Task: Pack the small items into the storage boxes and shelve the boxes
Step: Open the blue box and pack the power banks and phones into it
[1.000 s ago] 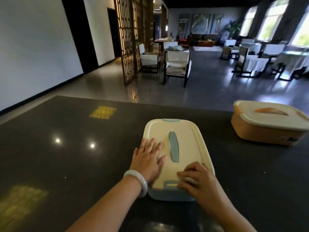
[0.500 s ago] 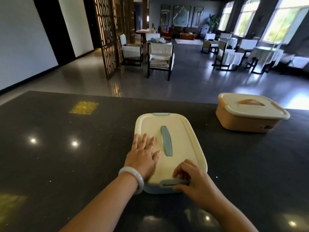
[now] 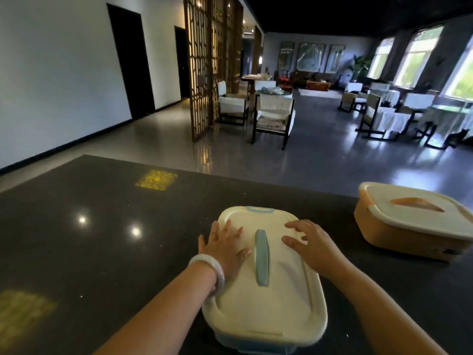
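Resting on the dark polished worktop (image 3: 76,252), the cream-lidded storage box (image 3: 268,303) sits nearest the camera, its long axis running away from the viewer. A pale blue base shows under the near edge of the lid. A blue handle (image 3: 262,257) runs lengthwise down the middle of the lid, and a blue latch (image 3: 259,209) sits at the far edge.

The left hand (image 3: 222,245) lies flat on the left half of the lid, fingers straight and slightly spread, palm down, thumb pointing toward the handle. It grips nothing. A pale bangle (image 3: 211,270) circles the left wrist.

The right hand (image 3: 309,245) rests on the right half of the lid, fingers spread and lightly bent, fingertips touching the lid surface. It encloses nothing. The handle lies between the two hands, with neither hand touching it.

To the right and farther back, well apart from the first box, an orange storage box (image 3: 409,231) stands on the same worktop, closed with a cream lid and an orange handle.

Beyond the worktop edge, a grey floor extends to a wooden lattice screen (image 3: 204,73), armchairs (image 3: 273,116) and windows (image 3: 417,55) on the right.
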